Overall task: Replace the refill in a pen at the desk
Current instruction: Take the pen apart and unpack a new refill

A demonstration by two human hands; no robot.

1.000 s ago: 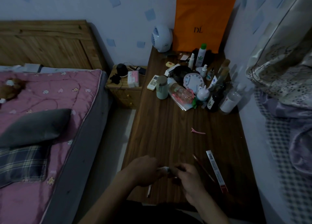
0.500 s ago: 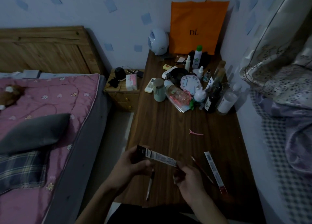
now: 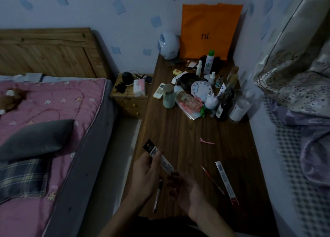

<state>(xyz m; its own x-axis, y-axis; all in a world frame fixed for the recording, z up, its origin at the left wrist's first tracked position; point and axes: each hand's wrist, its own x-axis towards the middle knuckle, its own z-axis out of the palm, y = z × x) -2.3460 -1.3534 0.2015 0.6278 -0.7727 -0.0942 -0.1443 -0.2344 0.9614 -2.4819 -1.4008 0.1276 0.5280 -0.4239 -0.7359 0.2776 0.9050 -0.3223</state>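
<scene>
1. Left hand [image 3: 146, 172] pinches the refill packet [image 3: 159, 156], tilted, above the worktop [image 3: 187, 133].
2. Right hand [image 3: 185, 190] is at the packet's lower end, fingers curled. Too dark to tell if it's gripping.
3. Pen [image 3: 158, 195] lies on the worktop below.

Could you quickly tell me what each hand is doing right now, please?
Left hand: holding the long narrow black-topped packet.
Right hand: fingers curled by the packet's lower end; grip cannot be told.

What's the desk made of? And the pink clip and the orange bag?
The desk looks like dark wood or wood-look laminate: streaky grain, faint sheen. The pink clip is probably smooth plastic, evenly coloured. The orange bag seems matte cloth-like fabric, no shine.
</scene>
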